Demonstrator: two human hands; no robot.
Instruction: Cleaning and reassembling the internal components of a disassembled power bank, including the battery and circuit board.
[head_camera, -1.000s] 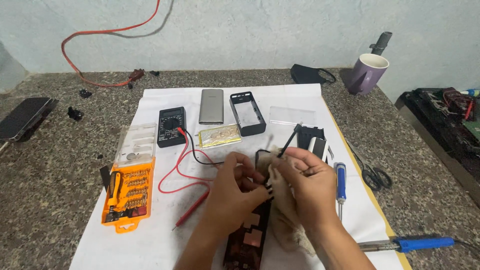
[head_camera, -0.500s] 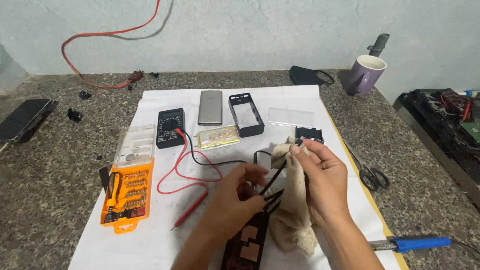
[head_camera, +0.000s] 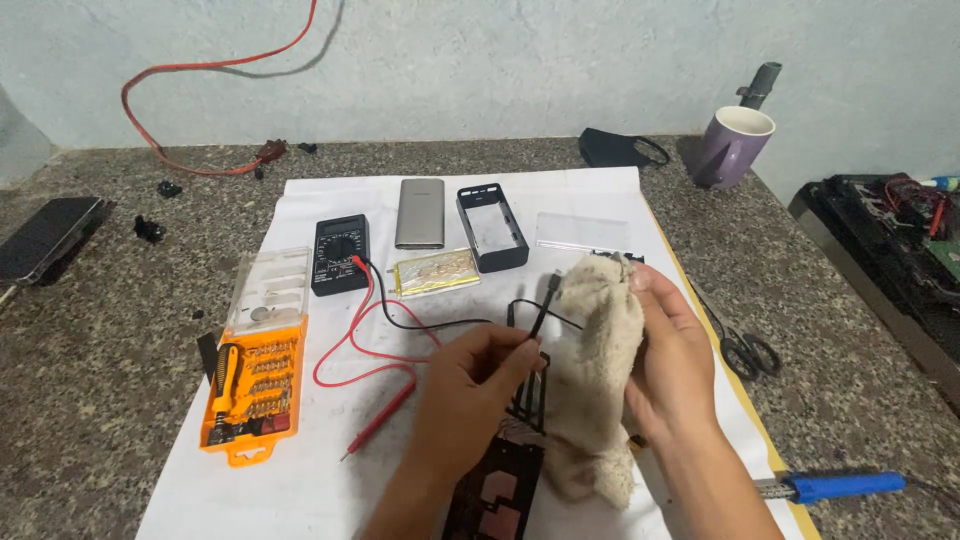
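**Beige cloth, black probe in hand**

Beige cloth (head_camera: 592, 380) hangs from our right hand (head_camera: 672, 355), grip closed on its top. Left hand (head_camera: 478, 378) pinches the black probe (head_camera: 540, 318), tip just beside the cloth. We'd wipe gently, keeping the lead slack. Paper edge lies near on the right; open tabletop (head_camera: 100, 400) to the left.
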